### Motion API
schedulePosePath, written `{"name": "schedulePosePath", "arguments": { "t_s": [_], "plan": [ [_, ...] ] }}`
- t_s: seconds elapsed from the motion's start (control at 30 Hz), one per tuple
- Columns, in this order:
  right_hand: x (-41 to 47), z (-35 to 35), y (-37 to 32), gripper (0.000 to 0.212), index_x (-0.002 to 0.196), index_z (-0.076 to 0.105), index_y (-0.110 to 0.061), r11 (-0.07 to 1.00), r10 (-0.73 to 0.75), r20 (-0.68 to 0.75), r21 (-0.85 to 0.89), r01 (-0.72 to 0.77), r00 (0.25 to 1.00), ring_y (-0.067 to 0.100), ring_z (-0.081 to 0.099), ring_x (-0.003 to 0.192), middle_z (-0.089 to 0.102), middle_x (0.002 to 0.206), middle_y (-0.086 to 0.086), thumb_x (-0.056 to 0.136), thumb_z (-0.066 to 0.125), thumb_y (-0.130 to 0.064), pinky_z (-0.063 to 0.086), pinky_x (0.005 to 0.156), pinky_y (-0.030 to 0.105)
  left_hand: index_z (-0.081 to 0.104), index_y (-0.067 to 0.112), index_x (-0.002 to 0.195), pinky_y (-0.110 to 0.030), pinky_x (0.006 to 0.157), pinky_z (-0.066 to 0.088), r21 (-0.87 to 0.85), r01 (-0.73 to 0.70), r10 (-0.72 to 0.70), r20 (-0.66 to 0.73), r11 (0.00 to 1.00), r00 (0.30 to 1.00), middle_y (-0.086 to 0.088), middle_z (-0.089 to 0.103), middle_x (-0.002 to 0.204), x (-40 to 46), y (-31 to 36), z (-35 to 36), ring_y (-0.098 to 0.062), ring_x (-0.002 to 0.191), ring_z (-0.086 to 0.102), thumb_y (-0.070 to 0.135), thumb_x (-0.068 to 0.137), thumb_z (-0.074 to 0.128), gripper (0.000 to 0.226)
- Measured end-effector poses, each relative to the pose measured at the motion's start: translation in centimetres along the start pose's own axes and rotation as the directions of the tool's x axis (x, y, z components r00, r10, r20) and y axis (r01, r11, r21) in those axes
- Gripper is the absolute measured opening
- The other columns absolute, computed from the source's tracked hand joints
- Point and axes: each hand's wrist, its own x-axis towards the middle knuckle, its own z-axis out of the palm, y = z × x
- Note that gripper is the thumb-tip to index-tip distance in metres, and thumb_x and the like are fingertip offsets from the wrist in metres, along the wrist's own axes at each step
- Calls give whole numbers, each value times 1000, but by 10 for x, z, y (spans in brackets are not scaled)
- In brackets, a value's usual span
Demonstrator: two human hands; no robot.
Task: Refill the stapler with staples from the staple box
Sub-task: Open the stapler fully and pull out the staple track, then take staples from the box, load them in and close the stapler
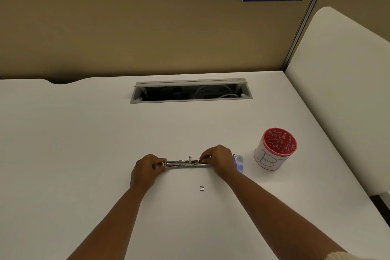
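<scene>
On the counter point(84, 143), roughly midway between its left and right edges and nearer the front edge, I have the stapler point(185, 163) lying opened out flat, lengthwise across. My left hand point(147, 170) pinches its left end; my right hand point(218, 159) is closed on the right end, fingertips on the top rail. Just beyond my right hand sits what I take for the staple box point(239, 162), with a red-rimmed cup point(275, 149) further toward the right edge. A small staple piece point(202, 188) lies loose near the front. I'd pin the base firmly and keep the channel level and fully open before feeding a strip.
</scene>
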Motion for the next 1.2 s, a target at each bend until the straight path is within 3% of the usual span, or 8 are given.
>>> {"name": "schedulePosePath", "arguments": {
  "t_s": [0.23, 0.37, 0.43, 0.53, 0.73, 0.83, 1.0, 1.2],
  "plan": [
    [-5, 3, 3, 19, 102, 68, -20, 986, -130, -77, -119, 120, 989, 21, 53, 106, 71, 108, 3, 89, 55, -18, 30, 83, 32, 72, 9, 96, -36, 68, 50, -164, 91, -90, 13, 982, 996, -4, 62, 77, 4, -2, 0, -19, 65, 52, 10, 71, 77, 25],
    [-25, 4, 4, 11, 87, 71, -17, 980, -200, -79, -11, 200, 977, 22, 58, 89, 72, 92, 5, 82, 64, -24, 34, 73, 25, 70, 5, 103, -32, 66, 50, -234, 110, -115, -10, 966, 993, -5, 63, 80, 0, -4, -2, -21, 65, 53, 10, 72, 76, 32],
    [-37, 7, 5, 19, 85, 70, -18, 978, -208, 24, -23, 208, 978, 18, 60, 85, 71, 89, 2, 74, 71, -34, 37, 69, 24, 70, 7, 103, -25, 69, 45, -195, 69, -92, -110, 978, 990, -6, 64, 86, -6, -5, -5, -24, 76, 56, 12, 70, 77, 34],
    [-49, 10, 8, 30, 91, 69, -18, 978, -180, 152, -79, 194, 972, 18, 60, 89, 69, 96, 2, 69, 75, -37, 42, 72, 27, 68, 7, 107, -34, 87, 46, -61, -5, -4, -153, 998, 988, -13, 64, 108, -15, -6, -8, -28, 98, 58, 15, 65, 82, 45],
    [-63, 14, 7, 17, 96, 67, -12, 978, -155, 120, -123, 170, 981, 25, 57, 99, 64, 106, 10, 81, 63, -19, 39, 73, 26, 31, 13, 142, -38, 118, 17, 167, 95, -117, 130, 981, 985, -5, 21, 156, -31, 3, -1, -19, 144, 18, 33, 71, 76, 86],
    [-69, 5, 3, 14, 94, 67, -11, 982, -167, 35, -79, 169, 985, 22, 60, 94, 66, 103, 9, 84, 62, -19, 42, 74, 26, 15, 15, 146, -41, 119, 13, 329, 89, -172, 234, 940, 957, -3, 1, 159, -33, 13, 0, -19, 146, 3, 41, 73, 72, 96],
    [-71, -35, -2, 9, 88, 69, -13, 979, -196, -232, 15, 205, 953, 19, 62, 81, 69, 93, 6, 82, 65, -18, 42, 74, 28, 7, 18, 147, -41, 117, 20, 467, 69, -222, 283, 882, 933, -2, -5, 159, -32, 19, -2, -19, 146, 1, 50, 71, 70, 104],
    [-71, -97, 19, 7, 84, 70, -11, 989, -148, -667, -115, 95, 730, 27, 63, 78, 72, 90, 9, 80, 68, -17, 44, 71, 33, 6, 14, 146, -44, 115, 26, 531, 44, -222, 277, 846, 935, -6, -3, 158, -31, 29, 1, -22, 146, 4, 54, 68, 70, 109]
  ]
}}
